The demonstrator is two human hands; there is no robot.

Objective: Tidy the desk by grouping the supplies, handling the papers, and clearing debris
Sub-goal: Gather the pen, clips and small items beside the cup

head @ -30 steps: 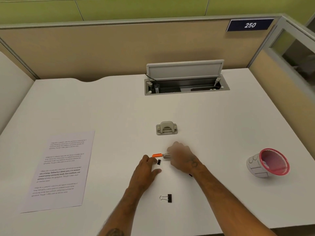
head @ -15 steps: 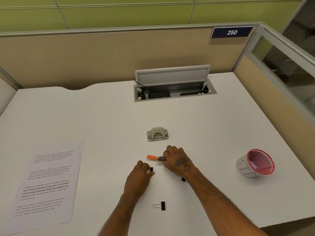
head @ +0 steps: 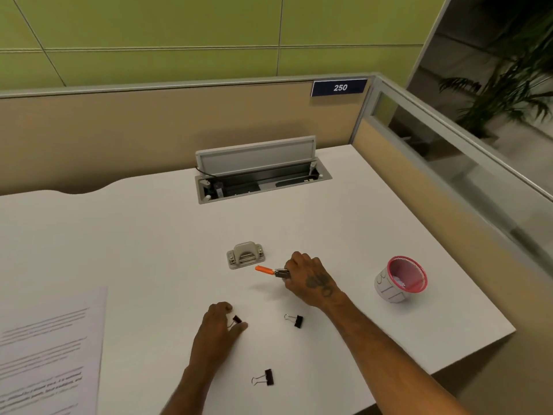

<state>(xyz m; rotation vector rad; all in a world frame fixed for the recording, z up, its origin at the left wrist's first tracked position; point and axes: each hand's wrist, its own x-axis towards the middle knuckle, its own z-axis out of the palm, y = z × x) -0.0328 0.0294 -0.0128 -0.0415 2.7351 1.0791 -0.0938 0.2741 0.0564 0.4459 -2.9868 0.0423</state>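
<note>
Clip (head: 237,319) in left grip (head: 220,326), desk (head: 149,235)

Bright, even overhead light, white worktop (head: 149,235) clean, no glare. Soft short shadows under hands and beside pink cup (head: 401,280). Wide-angle bend: partition top (head: 179,85) bows, lines curve at edges. Printed sheet (head: 51,354) at worktop's left edge smeared, text unreadable. Plant (head: 508,85) beyond glass dim, blurred.

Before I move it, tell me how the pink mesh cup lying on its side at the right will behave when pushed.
The pink mesh cup lies tipped over on the white desk, so its round wall would likely let it roll, probably in a curve, since it tapers. It looks light and may skid easily. The white scraps inside could spill from its open mouth.
</note>
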